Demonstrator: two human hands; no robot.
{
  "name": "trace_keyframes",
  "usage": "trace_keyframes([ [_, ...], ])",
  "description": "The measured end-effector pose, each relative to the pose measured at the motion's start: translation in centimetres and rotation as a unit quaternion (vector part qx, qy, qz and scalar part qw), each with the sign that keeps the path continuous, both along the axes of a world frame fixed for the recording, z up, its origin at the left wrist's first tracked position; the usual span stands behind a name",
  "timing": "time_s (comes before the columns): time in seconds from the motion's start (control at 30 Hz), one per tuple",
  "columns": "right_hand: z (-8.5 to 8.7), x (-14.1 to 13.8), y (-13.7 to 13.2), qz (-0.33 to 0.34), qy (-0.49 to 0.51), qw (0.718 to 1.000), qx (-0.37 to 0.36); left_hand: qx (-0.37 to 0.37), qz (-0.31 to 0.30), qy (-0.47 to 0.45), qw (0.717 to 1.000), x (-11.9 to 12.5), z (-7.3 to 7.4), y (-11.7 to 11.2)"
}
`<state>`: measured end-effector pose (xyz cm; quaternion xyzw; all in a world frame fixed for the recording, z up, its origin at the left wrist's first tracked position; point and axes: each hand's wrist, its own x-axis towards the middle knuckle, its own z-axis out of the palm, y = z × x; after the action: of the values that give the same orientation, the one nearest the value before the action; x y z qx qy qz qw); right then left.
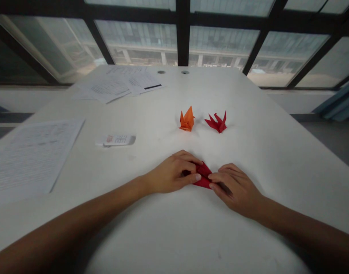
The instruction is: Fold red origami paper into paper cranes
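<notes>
A small piece of folded red origami paper [203, 182] lies low over the white table [168, 228], between my two hands. My left hand [177, 171] grips its left side, thumb on the near part and fingers curled over the far part. At its right end, my right hand [235, 186] pinches the paper with thumb and forefinger. Fingers cover part of the folds. Beyond my hands stand an orange paper crane [187, 121] and, to its right, a red paper crane [218, 122]. Neither hand touches the cranes.
A white packet with printed marks [117, 140] lies left of the cranes. Printed sheets [26, 152] cover the table's left side, and more papers [114, 83] overlap at the back left. Two round holes pierce the far end, before dark-framed windows [183, 34].
</notes>
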<state>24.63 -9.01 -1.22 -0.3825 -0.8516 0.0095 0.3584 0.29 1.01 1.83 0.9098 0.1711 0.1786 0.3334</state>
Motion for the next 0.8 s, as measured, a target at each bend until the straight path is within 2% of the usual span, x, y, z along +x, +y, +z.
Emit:
trace_keyframes([
  [0.37, 0.1, 0.0, 0.2, 0.037, -0.030, 0.998, -0.031, 0.053, 0.053, 0.039, 0.996, 0.4, -0.9, -0.6],
  [0.57, 0.3, 0.2, 0.2, 0.060, -0.033, 0.994, -0.080, 0.071, 0.040, 0.047, 0.996, 0.3, -0.9, -0.4],
  [0.8, 0.8, 0.5, 0.3, 0.089, -0.009, 0.988, -0.129, 0.120, 0.011, 0.044, 0.992, 0.0, -1.6, -0.2],
])
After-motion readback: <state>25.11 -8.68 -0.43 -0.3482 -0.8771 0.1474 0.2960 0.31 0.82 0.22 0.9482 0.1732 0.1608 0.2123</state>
